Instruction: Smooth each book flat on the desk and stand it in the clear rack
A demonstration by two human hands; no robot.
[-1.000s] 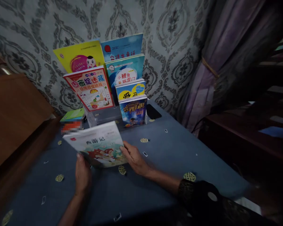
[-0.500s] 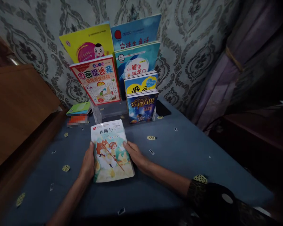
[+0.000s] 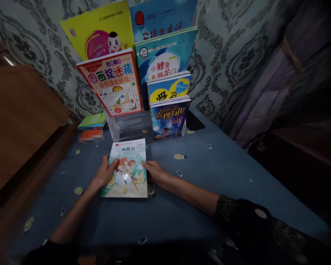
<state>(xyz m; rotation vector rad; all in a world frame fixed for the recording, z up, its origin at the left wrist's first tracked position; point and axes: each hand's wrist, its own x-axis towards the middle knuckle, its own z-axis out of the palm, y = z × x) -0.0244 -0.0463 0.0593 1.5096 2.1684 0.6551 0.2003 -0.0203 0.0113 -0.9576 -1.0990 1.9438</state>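
Note:
A paperback book [image 3: 129, 180] with a pale green illustrated cover is held over the near part of the table, cover facing up. My left hand [image 3: 106, 172] grips its left edge, thumb lying on the cover. On the opposite side, my right hand [image 3: 156, 171] closes around the right edge with the thumb near the cover's border. Just beyond the book stands a clear book stand [image 3: 132, 125]. Its left column carries a red-framed picture book [image 3: 117, 86] and a yellow book [image 3: 96, 22]; on the right, a dark blue book [image 3: 169, 119] is frontmost.
Behind the dark blue book rise a yellow-and-blue book [image 3: 165, 88], a teal book [image 3: 165, 55] and a blue book [image 3: 162, 18]. A black flat object [image 3: 194, 120] lies right of the stand. Small books [image 3: 92, 121] are stacked left. A brown cabinet [image 3: 24, 121] borders the table [image 3: 204, 176].
The held book has tilted, its lower edge shifting left and farther away. My left thumb has come over onto the cover. The view has shifted, so the stand appears larger and higher.

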